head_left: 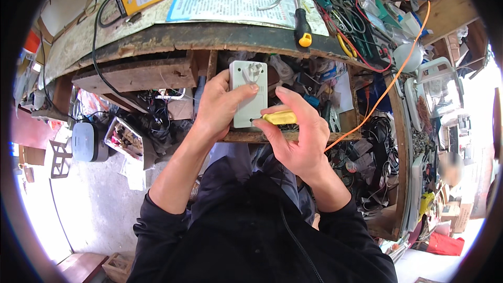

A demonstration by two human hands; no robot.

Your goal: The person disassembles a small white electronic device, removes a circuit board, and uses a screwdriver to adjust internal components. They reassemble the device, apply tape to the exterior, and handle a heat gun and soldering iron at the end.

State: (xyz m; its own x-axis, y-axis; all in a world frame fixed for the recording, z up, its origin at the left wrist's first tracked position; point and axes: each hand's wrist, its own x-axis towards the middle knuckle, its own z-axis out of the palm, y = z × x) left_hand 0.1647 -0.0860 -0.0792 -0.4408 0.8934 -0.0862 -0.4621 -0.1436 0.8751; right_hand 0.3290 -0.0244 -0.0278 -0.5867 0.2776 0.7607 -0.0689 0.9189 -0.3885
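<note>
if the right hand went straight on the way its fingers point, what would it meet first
Probably the white plug-in device in the left hand; the yellow-handled tool in the right hand seems to reach its lower end, though depth is unclear.

The person wears a black long-sleeved top [225,243], loose in cut, its dark cloth broken by soft folds. A couple of tiny round dots show down the front, too small to tell whether they are buttons or marks. Right of the middle, a thin dark line [299,243] with a faint lighter fleck runs down the cloth; whether it is a cord or a zip edge cannot be told. The left sleeve [157,233] is bunched just below the elbow, its outer edge crinkled; the right sleeve [353,225] ends at about the same height. The forearms [181,175] and hands [216,102] are bare. Below the waist are bluish-grey trousers [233,163], creased over the thighs.
</note>
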